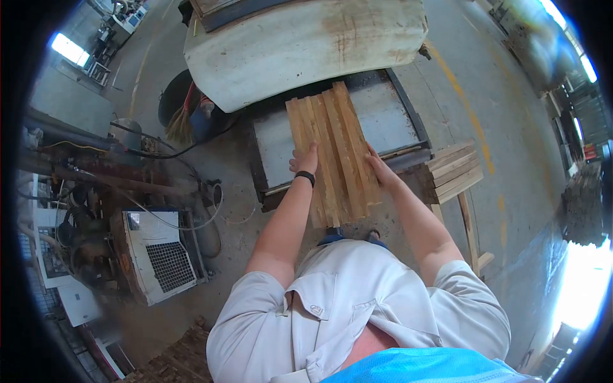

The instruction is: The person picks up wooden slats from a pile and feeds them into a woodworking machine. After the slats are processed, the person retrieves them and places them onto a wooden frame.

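Observation:
A row of several wooden strips, set side by side with uneven ends, lies between my hands. Its far end rests over the pale metal bed of a machine, and its near end juts out past the bed toward my body. My left hand, below a black wristband, presses against the left side of the row. On the opposite side, my right hand grips the outer strip, its thumb on top. The undersides of both hands are hidden.
A big, stained white machine hood overhangs the bed. More stacked strips sit on a wooden stand at the right. To the left are a broom, a dark bin, hoses and a box with a grille.

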